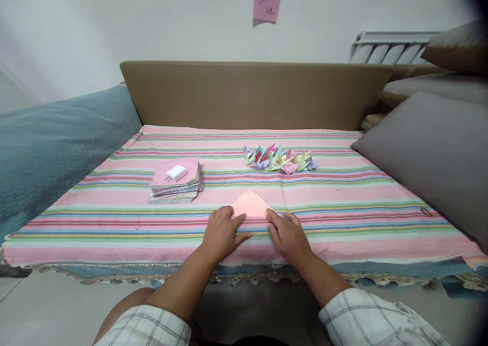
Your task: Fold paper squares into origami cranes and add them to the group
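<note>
pink paper triangle [250, 204] between both hands [221, 234] [290, 236] on striped cloth [328, 198]

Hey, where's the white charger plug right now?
In the head view, the white charger plug sits atop the stack of paper on the left, beyond and left of the left hand.

Open striped cloth [223, 170] between paper stack [177, 191] and folded cranes [280, 160], grey cushion [438, 157] blocking right, brown backrest [247, 96] behind

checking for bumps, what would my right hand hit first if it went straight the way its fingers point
The folded peach paper, probably: it lies right at your right hand's fingertips, though contact is hard to judge from this view.
</note>
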### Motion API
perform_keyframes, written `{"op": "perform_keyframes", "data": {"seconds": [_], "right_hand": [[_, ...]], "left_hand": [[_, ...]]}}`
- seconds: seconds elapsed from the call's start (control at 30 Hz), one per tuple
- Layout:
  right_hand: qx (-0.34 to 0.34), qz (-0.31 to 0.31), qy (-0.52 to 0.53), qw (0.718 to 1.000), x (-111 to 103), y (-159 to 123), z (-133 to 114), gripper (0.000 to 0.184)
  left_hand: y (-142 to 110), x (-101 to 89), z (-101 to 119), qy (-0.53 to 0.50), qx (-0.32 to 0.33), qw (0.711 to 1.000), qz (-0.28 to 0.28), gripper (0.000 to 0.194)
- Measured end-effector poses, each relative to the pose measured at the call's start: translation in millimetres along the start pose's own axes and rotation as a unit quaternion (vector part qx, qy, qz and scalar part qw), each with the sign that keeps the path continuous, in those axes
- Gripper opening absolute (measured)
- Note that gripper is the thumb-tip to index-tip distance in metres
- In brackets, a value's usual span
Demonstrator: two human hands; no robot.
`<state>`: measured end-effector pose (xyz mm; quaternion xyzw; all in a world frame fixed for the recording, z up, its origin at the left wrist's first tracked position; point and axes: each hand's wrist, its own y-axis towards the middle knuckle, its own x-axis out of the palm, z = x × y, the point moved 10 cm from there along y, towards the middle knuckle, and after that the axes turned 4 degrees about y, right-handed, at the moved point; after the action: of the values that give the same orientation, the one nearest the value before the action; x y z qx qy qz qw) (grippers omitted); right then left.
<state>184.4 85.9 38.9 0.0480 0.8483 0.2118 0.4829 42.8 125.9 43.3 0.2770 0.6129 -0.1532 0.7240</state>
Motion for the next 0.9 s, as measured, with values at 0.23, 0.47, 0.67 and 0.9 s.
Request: {"op": "perform_keyframes", "data": {"seconds": [0.23,0.47,0.67,0.9], "right_hand": [[0.054,0.004,-0.005,0.999,-11,0,26,0.038],[0.082,-0.004,-0.046,0.996,-18,-1,39,0.037],[0.094,0.008,-0.057,0.994,-23,0,44,0.036],[0.09,0.026,-0.05,0.994,-25,1,47,0.031]], "left_hand": [[-5,-9.2,-23,0.018,-0.041,0.999,-0.017,0.038],[-7,-19.8,-44,0.046,-0.072,0.996,-0.01,0.03],[-7,-25.0,-59,0.052,-0.11,0.992,-0.024,0.031],[-4,-25.6,-72,0.032,-0.138,0.989,-0.036,0.032]]}}
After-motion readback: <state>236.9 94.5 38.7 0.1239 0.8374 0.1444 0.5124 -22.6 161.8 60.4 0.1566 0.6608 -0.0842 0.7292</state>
